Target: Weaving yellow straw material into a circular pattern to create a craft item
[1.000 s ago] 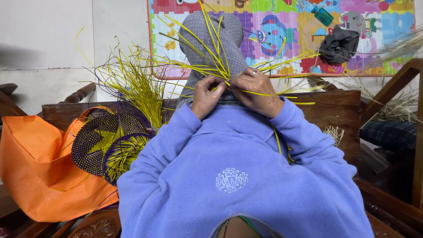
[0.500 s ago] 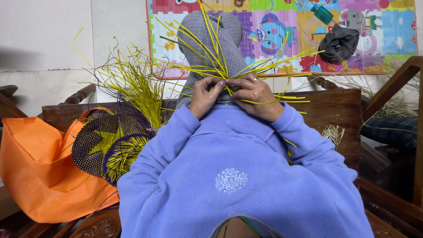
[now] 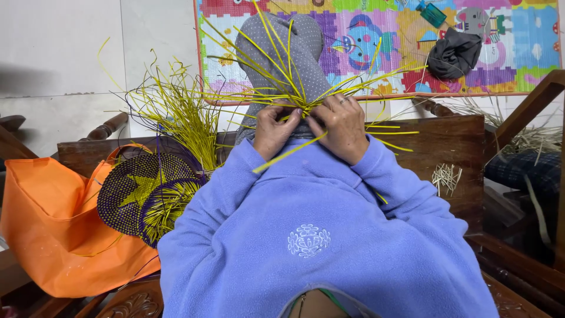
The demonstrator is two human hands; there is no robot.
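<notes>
Head view looks down over a lilac fleece top, and I use that top as my landmark. Just above its collar edge I see my left hand and right hand side by side, nearly touching. Both have fingers curled narrow, pinching a bunch of yellow-green straw strips where the strips cross. The strips fan out up and sideways from the fingertips, and one strip slants down across the top between the wrists. Left of the top lies a half-woven dark and yellow basket piece against an orange bag.
</notes>
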